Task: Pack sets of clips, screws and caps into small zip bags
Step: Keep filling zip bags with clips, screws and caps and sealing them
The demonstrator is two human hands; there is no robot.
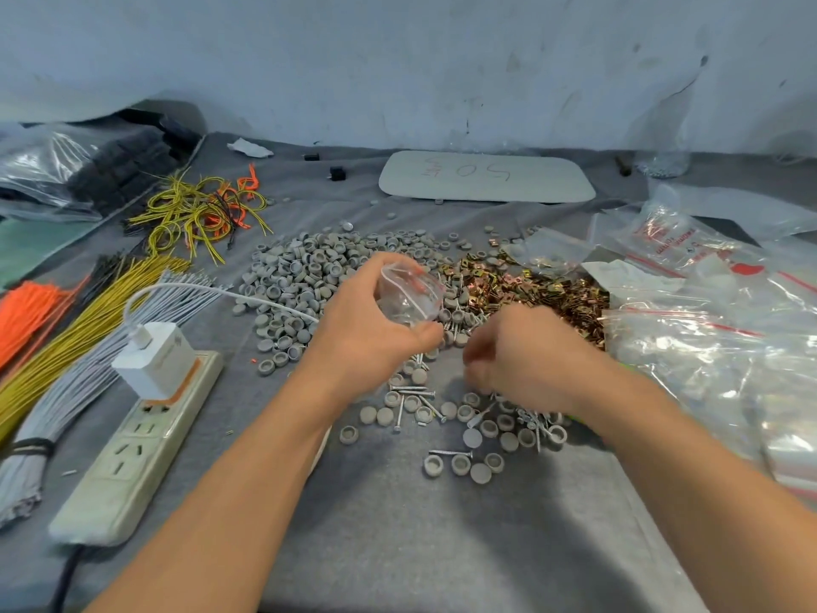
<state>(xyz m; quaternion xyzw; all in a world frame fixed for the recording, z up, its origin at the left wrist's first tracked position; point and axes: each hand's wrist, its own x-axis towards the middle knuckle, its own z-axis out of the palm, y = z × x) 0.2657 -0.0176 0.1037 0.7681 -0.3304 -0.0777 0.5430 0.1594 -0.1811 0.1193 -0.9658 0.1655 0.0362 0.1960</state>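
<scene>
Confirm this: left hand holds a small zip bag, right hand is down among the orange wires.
Wrong on one point: the right hand is down among the screws and grey caps, not the orange wires, as the head view shows. The left hand does hold the zip bag.

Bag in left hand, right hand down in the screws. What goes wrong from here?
1. Screws lie mixed with grey caps under the right hand, which is blurred; a pick may well bring a wrong count.
2. The left hand holds the small zip bag over the heap of grey caps; parts that miss it would likely vanish there.
3. The white cable crosses the grey caps beside the left forearm; a snag could scatter them.
</scene>
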